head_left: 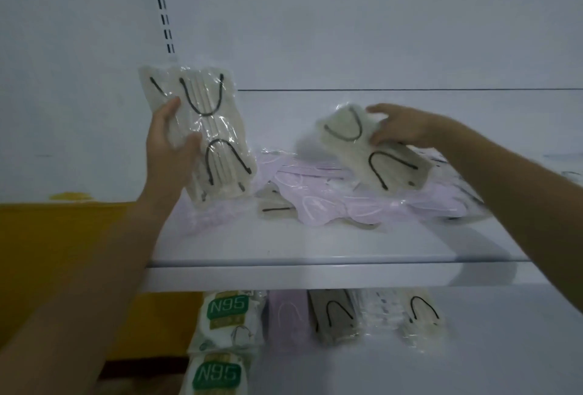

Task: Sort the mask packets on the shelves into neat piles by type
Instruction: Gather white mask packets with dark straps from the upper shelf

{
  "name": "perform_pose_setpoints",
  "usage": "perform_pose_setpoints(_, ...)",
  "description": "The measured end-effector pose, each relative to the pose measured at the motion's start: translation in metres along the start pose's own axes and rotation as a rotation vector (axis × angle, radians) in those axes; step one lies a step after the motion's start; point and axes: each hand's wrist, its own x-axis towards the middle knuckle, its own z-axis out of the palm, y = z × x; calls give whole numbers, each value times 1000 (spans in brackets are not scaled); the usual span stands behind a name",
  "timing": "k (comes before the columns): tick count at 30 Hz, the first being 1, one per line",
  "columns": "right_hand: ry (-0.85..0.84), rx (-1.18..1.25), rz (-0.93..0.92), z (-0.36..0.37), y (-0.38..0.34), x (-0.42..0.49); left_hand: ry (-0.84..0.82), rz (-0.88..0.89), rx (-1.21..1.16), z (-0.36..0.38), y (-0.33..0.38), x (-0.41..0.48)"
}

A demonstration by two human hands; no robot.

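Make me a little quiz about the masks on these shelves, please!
1. True or false: the left hand holds a beige stack with black ear loops, roughly upright.
2. The right hand grips a tilted beige packet above a heap on the upper shelf. What colour are most of the heap's packets? A) green B) lilac C) red
3. Fill the gap: on the lower shelf, the white packets with green labels read ___.

Key: 1 true; 2 B; 3 N95.
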Motion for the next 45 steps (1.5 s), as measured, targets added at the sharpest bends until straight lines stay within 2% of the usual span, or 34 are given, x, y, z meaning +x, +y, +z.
perform_pose_setpoints(2, 125, 267, 24, -36, 11, -3, -31, -8, -24, 15, 17, 6)
perform_pose_setpoints(6, 220, 430, 64, -95, 57, -6, -246, -100, -78, 77, 50, 6)
perform_pose_setpoints(10, 188, 455, 128, -123, 96, -18, -331, -183, -137, 142, 60, -7)
perform_pose_setpoints(13, 109, 466, 56, -122, 107, -20, -315, -288, -165, 181, 64, -14)
perform_pose_setpoints(17, 136, 142, -6, -97, 97, 9, -285, -303, -21, 209, 52, -25)
perform_pose_setpoints(20, -14, -231, -67, -63, 87, 38, -277, -272, 130, 203, 41, -32)
perform_pose_setpoints(23, -200, -503, -43, -31, 91, 58, -190, -246, 147, 192, 36, -34)
perform_pose_setpoints(29, -220, -533, 17, -29, 91, 63, -169, -240, 190, 184, 36, -39)
perform_pose_setpoints(35, -118, -341, -69, -39, 94, 52, -116, -258, 199, 180, 34, -34)
perform_pose_setpoints(37, -14, -137, -100, -54, 89, 41, -111, -272, 172, 180, 37, -35)
perform_pose_setpoints(39, 69, 245, -97, -72, 79, 27, -102, -279, 123, 180, 45, -38)
perform_pose_setpoints(41, 85, 646, -87, -78, 67, 13, -113, -312, 17, 183, 55, -38)
perform_pose_setpoints(43, 103, 768, -89, -62, 54, 3, -173, -405, -200, 190, 71, -37)
perform_pose_setpoints(45, 146, 733, -97, -34, 43, -3, -261, -449, -329, 201, 88, -37)
